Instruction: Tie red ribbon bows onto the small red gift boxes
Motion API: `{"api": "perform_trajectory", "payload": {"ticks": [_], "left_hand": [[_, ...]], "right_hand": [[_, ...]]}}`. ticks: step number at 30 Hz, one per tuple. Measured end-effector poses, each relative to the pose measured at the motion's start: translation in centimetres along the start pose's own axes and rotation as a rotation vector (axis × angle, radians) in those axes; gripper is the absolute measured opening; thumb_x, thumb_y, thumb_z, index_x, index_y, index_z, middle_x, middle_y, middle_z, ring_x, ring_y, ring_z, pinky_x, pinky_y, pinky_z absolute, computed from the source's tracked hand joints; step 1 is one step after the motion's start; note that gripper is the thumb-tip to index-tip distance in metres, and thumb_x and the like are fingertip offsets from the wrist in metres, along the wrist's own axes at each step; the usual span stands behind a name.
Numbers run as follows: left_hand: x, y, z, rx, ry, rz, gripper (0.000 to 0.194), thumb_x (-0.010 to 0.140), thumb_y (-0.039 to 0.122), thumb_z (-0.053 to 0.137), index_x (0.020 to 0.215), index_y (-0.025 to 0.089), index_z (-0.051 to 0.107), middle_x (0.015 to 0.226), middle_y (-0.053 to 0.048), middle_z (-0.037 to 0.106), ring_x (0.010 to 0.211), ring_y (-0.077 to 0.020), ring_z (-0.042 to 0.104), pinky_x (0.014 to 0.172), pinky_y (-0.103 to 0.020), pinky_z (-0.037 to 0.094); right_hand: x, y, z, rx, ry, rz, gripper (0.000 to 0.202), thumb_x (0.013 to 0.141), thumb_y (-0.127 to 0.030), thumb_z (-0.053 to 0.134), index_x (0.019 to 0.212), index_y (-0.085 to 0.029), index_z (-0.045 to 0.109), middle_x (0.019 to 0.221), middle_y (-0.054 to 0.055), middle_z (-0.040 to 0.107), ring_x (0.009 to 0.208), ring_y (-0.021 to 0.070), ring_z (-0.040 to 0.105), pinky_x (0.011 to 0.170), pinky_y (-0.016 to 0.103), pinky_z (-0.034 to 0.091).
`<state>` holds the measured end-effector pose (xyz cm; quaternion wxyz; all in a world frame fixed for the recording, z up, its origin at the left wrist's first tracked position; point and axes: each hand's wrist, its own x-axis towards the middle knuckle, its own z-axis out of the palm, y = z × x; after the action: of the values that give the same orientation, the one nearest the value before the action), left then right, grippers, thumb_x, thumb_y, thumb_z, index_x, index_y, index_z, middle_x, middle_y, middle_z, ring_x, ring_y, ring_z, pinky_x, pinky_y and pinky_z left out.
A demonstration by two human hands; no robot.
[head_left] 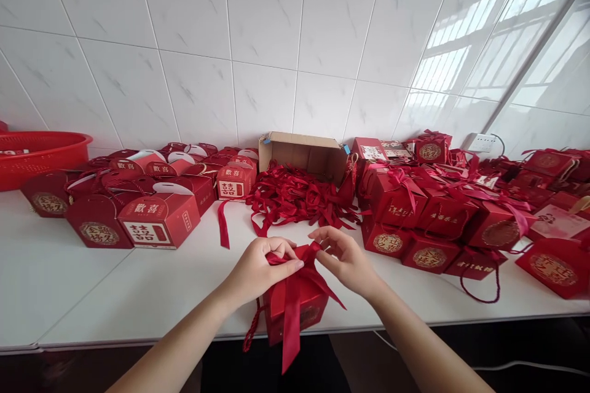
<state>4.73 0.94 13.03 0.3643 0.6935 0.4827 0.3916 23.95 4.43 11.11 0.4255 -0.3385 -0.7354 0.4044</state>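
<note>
Left hand [255, 271] pinches glossy ribbon [291, 322] over boxy carton [275, 318] — right hand [345, 261] curled, grip unclear

From afar, I have a red cardboard gift box [314, 314] at the near edge of the white table [152, 295], below my bare left hand [260, 265] and bare right hand [345, 259]. Behind it, red satin ribbons [299, 198] spill from an open brown cardboard carton [318, 158]; red gable-topped boxes [161, 221] stand left, stacked red ribbon-tied boxes [442, 216] right, a red perforated plastic basket [46, 163] far left.
</note>
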Motion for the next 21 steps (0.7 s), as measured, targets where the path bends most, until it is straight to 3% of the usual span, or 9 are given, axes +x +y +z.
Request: {"api": "perform_trajectory", "payload": {"ticks": [4,7,12,21], "left_hand": [[0.0,0.1,0.1,-0.002,0.002,-0.001,0.034,0.075,0.036,0.065,0.054,0.021,0.044,0.073,-0.003,0.067,0.107,-0.0272,0.06,0.087,-0.034,0.045],[-0.2,0.2,0.2,0.002,0.034,0.003,0.036,0.077,0.038,0.063,0.054,0.022,0.042,0.068,-0.002,0.063,0.106,-0.0278,0.061,0.085,-0.033,0.045],[-0.1,0.2,0.4,0.004,0.037,0.004,0.038,0.076,0.037,0.064,0.053,0.022,0.038,0.067,-0.002,0.063,0.108,-0.0273,0.06,0.085,-0.033,0.046],[0.2,-0.1,0.9,0.019,0.057,0.001,0.043,0.073,0.032,0.064,0.053,0.023,0.028,0.068,-0.002,0.063,0.106,-0.0261,0.06,0.085,-0.034,0.044]], "right_hand": [[0.4,-0.1,1.0,-0.119,0.099,-0.014,0.003,0.075,-0.021,0.054,0.077,-0.019,0.053,0.065,-0.002,0.051,0.057,0.0106,0.044,0.052,0.023,0.036],[0.4,0.1,1.4,-0.233,0.203,-0.069,0.004,0.077,-0.022,0.054,0.077,-0.02,0.05,0.056,-0.005,0.041,0.051,0.01,0.035,0.048,0.023,0.029],[-0.1,1.1,1.6,-0.267,0.282,-0.141,0.008,0.081,-0.021,0.052,0.088,-0.021,0.049,0.056,-0.006,0.038,0.051,0.0106,0.036,0.047,0.022,0.03],[-0.6,2.0,2.3,-0.26,0.448,-0.177,0.007,0.084,-0.021,0.05,0.091,-0.021,0.049,0.062,-0.005,0.043,0.052,0.0091,0.041,0.046,0.019,0.035]]}}
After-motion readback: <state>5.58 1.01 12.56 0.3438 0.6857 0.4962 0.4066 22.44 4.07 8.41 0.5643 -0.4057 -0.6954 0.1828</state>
